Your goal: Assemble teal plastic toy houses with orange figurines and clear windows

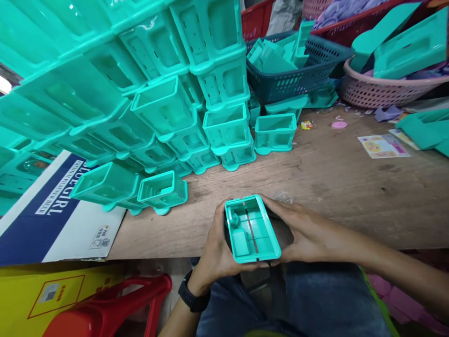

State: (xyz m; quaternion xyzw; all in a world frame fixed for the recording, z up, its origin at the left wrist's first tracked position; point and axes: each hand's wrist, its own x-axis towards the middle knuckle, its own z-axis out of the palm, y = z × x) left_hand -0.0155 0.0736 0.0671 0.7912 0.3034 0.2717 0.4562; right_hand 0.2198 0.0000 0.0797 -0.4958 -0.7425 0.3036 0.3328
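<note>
Between my two hands is a teal plastic box (268, 229), its open top facing up at me. A narrow gap runs down the middle of it, parting it into two halves. Inside, a small block-like shape and a rounded knob show on the left half. My left hand (219, 248), with a black watch on the wrist, wraps round the box's left side. Round its right side curl the fingers and thumb of my right hand (298, 231). The box is just over the table's front edge; its underside is hidden.
Stacked teal boxes (157, 107) fill the left and back of the wooden table (326, 196). A blue basket (298, 77) and a pink basket (379, 91) hold teal parts at the back right. A sticker card (383, 146) lies on the right. Below left stands a red stool (140, 299).
</note>
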